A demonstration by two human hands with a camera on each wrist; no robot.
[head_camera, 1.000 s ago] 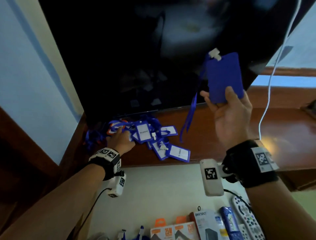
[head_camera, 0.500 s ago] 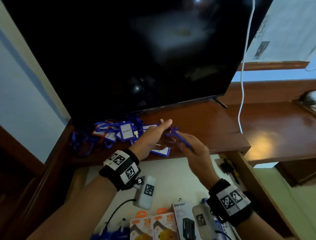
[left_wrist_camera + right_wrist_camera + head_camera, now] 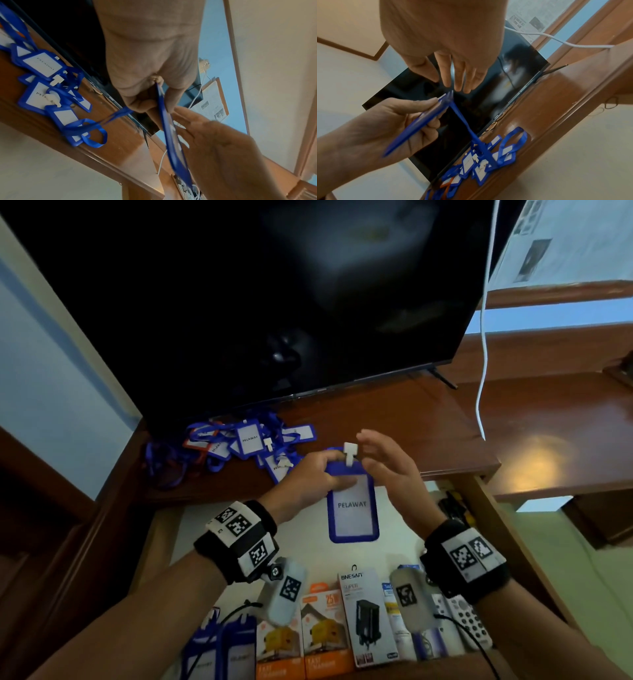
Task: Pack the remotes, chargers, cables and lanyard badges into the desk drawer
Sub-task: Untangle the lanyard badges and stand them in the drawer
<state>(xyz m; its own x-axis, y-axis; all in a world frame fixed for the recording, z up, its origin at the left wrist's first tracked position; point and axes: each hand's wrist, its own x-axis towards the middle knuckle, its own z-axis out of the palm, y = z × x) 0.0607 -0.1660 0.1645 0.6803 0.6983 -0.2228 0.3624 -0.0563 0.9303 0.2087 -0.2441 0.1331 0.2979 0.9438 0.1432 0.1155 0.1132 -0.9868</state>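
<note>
Badge hangs over the open drawer, pinched at its top by the left hand for lowering. Right hand, at 3 o'clock, fingers straight, apparently holds nothing.

This looks like a room in a home or lodging, not a workshop. I stand at a polished brown wooden desk with a big dark television on its far side. The walls are pale blue and cream with wooden trim, and a sheet of newsprint covers the far right. A white cable hangs down beside the screen. Near me the open drawer holds boxed chargers and white remotes, while a heap of blue visitor badges marked PELAWAT lies on the left, hinting at a reception or office use.
</note>
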